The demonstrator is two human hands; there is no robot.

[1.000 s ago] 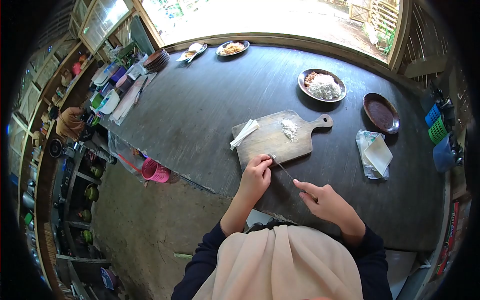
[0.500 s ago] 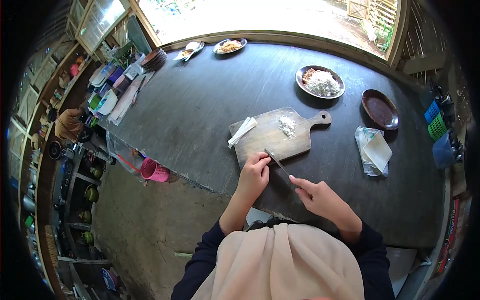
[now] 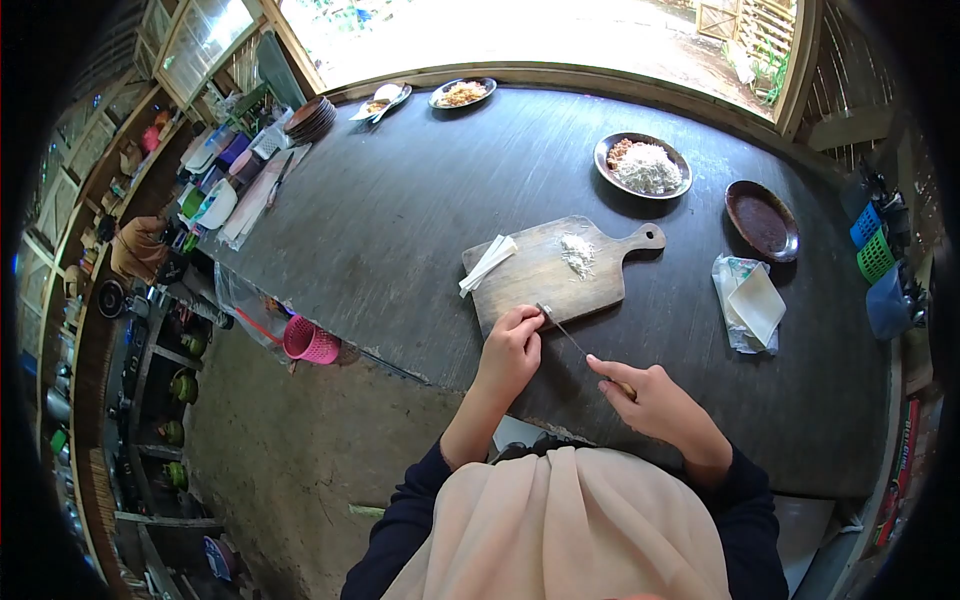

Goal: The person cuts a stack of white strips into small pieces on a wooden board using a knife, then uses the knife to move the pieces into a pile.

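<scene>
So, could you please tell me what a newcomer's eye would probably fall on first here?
Probably the wooden cutting board on the dark table, with the left hand at its near edge and the right hand holding a knife. Next, the plate heaped with white shreds, beyond the board. The pink basket also stands out, low by the table's left edge.

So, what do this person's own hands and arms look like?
The left hand and right hand are both bare, with no gloves. Dark navy, plain-looking sleeves cover the arms, ending partway down the forearms. I can't make out any markings. Pale beige cloth drapes in folds between them.
</scene>
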